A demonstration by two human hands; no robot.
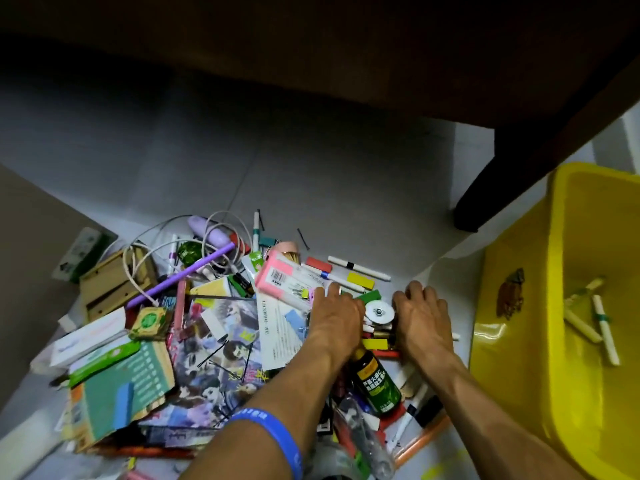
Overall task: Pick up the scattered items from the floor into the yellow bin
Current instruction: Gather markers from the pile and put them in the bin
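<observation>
A heap of scattered items (221,344) covers the grey floor: magazines, booklets, markers, coloured blocks, a pink packet (277,275) and a dark bottle with a green label (375,382). My left hand (334,313) and my right hand (420,313) lie palm down on the heap's right part. They flank a white disc (380,311) and some small blocks. Both hands' fingertips bend down into the items, and what they hold is hidden. The yellow bin (575,216) stands at the right, close to my right hand. Inside it lie several white markers (604,327) and a brownish item (510,292).
A dark furniture leg (485,188) stands on the floor between the heap and the bin, under a dark tabletop. A wooden box (110,282) and a tangled white cable (221,223) sit at the heap's far left. A brown board (34,254) borders the left side.
</observation>
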